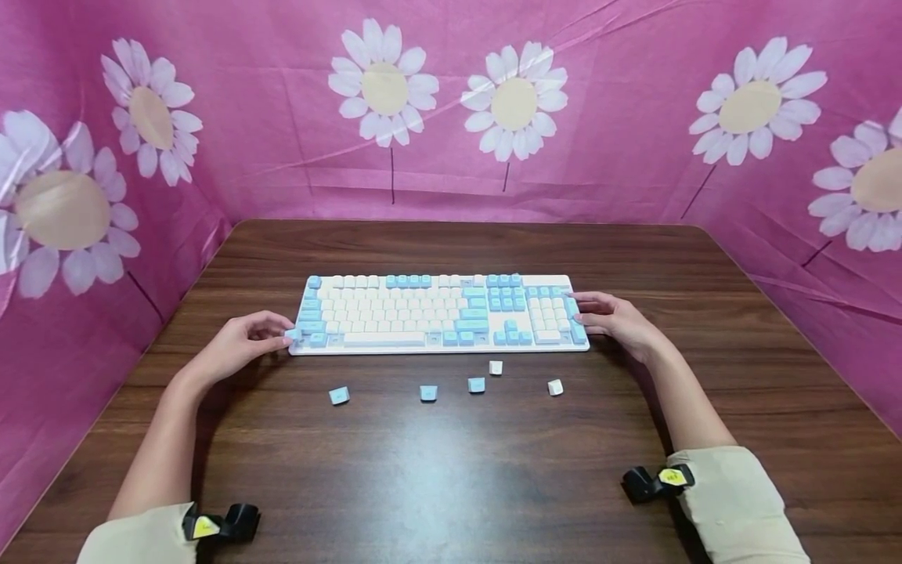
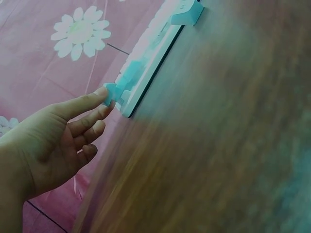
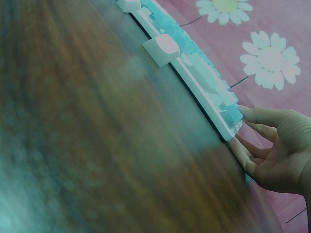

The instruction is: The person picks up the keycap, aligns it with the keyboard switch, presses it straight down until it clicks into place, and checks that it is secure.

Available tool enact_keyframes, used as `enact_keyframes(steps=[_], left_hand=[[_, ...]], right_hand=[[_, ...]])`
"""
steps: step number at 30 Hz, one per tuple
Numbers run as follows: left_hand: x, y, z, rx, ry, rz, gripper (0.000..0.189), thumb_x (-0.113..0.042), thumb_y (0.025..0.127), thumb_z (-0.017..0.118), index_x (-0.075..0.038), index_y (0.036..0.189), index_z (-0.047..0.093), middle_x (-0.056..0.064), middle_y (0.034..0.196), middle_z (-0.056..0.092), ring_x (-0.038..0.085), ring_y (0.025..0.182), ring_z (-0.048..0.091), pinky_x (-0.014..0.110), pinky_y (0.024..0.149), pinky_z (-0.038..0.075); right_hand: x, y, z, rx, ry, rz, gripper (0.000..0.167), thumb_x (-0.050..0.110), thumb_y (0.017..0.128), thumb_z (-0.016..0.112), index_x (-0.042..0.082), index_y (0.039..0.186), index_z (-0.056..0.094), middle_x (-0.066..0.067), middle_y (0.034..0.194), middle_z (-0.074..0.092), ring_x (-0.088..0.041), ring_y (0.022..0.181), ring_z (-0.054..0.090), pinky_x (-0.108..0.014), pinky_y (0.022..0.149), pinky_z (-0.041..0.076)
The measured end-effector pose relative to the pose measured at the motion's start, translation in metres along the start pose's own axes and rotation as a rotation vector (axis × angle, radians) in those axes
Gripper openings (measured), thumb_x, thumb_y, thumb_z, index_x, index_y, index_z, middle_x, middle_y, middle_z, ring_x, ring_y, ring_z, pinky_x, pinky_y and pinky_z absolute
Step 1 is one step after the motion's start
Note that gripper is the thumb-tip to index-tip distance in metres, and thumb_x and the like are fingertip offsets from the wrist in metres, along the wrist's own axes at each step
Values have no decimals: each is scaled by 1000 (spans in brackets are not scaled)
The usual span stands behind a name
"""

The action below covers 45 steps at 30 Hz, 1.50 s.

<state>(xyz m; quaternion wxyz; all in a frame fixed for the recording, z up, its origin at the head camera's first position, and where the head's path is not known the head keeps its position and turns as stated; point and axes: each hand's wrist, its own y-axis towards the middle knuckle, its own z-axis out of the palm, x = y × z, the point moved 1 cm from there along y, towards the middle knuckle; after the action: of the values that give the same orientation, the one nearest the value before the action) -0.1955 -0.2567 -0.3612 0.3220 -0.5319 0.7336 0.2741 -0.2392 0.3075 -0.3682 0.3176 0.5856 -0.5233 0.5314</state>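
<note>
Head view: at centre left, my left hand (image 1: pixel 243 341) pinches a blue keycap (image 1: pixel 292 334) at the lower-left corner of the keyboard (image 1: pixel 395 313), mid-frame; at centre right, my right hand (image 1: pixel 622 325) holds the opposite end. Left wrist view: step appears to be fitting or removing that keycap; alignment is required next. Right wrist view: steady bracing, centre right, seems required.

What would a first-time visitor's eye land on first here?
Probably the bright pink cloth with its big white daisies, behind the brown table and on both sides. Next comes the blue and white keyboard on it: the left hand pinches a blue key at its front left corner, and the right hand touches its right end. In front of it, loose keys lie scattered.
</note>
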Motion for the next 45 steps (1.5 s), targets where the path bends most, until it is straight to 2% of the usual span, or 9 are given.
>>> enact_keyframes(steps=[6, 13, 22, 30, 36, 45], left_hand=[[0, 1, 1, 21, 3, -10, 26, -17, 88, 63, 2, 106, 60, 11, 87, 64, 17, 72, 57, 25, 62, 43], [0, 2, 0, 30, -6, 3, 26, -14, 88, 64, 4, 107, 60, 11, 87, 64, 16, 72, 56, 24, 62, 43], [2, 2, 1, 34, 35, 0, 27, -15, 86, 66, 2, 106, 62, 9, 88, 64, 13, 73, 55, 25, 60, 42], [0, 3, 2, 12, 68, 21, 28, -19, 86, 67, 2, 105, 64, 8, 90, 65, 11, 77, 55, 24, 62, 43], [1, 2, 3, -10, 92, -7, 29, -22, 86, 67, 1, 104, 65, 9, 90, 66, 14, 77, 55, 24, 62, 43], [0, 1, 5, -15, 73, -22, 32, -23, 87, 66, 2, 107, 65, 9, 88, 67, 11, 67, 52, 25, 56, 43]], right_hand=[[0, 0, 1, 3, 0, -1, 60, 10, 88, 63, -4, 138, 33, -25, 129, 36, -10, 93, 55, -25, 80, 46], [0, 0, 0, 0, 0, -1, 60, 10, 88, 63, -4, 138, 34, -25, 129, 36, -10, 93, 55, -25, 80, 46], [0, -1, 1, -2, -5, 3, 61, 11, 87, 64, -4, 138, 34, -26, 129, 36, -10, 94, 55, -25, 80, 46], [0, -1, 1, -3, -1, -1, 61, 11, 87, 64, -4, 137, 34, -25, 129, 36, -10, 93, 55, -25, 80, 46], [0, 0, 0, -2, -3, 2, 61, 11, 87, 64, -4, 138, 33, -25, 129, 36, -10, 93, 55, -25, 80, 46], [0, -1, -1, 4, -18, 5, 61, 13, 88, 64, -3, 139, 33, -26, 129, 36, -10, 95, 54, -25, 81, 46]])
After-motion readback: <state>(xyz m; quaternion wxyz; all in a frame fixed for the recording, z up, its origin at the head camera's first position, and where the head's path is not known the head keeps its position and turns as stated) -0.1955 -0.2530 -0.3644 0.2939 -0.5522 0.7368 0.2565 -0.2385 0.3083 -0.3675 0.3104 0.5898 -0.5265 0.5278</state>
